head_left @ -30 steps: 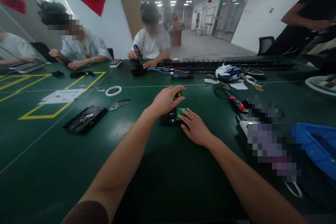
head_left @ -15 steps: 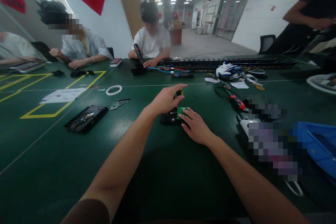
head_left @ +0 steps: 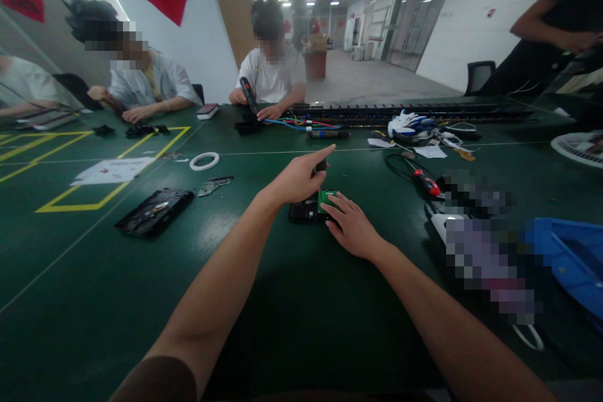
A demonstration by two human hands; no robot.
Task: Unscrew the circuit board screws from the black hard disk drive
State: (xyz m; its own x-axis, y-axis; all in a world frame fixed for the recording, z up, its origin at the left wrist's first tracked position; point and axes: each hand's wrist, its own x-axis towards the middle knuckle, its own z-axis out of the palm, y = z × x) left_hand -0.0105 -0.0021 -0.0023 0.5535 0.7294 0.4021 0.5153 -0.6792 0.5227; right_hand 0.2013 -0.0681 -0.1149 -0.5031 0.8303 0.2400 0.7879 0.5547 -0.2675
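Green tabletop (head_left: 94, 301) fills the lower part of the head view, the only view, with two bare forearms reaching forward across it to a small black casing (head_left: 305, 211) lying flat. A green circuit board (head_left: 323, 201) sits on the casing's right-hand part, partly hidden by the fingers. Over the past second the left hand (head_left: 296, 179) has changed most: its index finger has straightened and now points forward and away, and the short handle (head_left: 321, 165) at its fingertips, which showed yellow before, now shows only its dark side. That suggests the handle is being turned in small strokes, though its lower end is hidden. The left thumb and fingers are curled narrowly around this handle, just beyond the board's far edge as the camera sees it. The right hand (head_left: 352, 225) has hardly moved; its fingers are loosely spread, gripping nothing, with the tips lying over the board's right side, apparently steadying it. So the board lies under the right fingertips and just on the near side of the left thumb. Off to the left lie a second black shell (head_left: 154, 212) and a loose circuit piece (head_left: 215, 186); to the right, a red-handled screwdriver (head_left: 428, 183)
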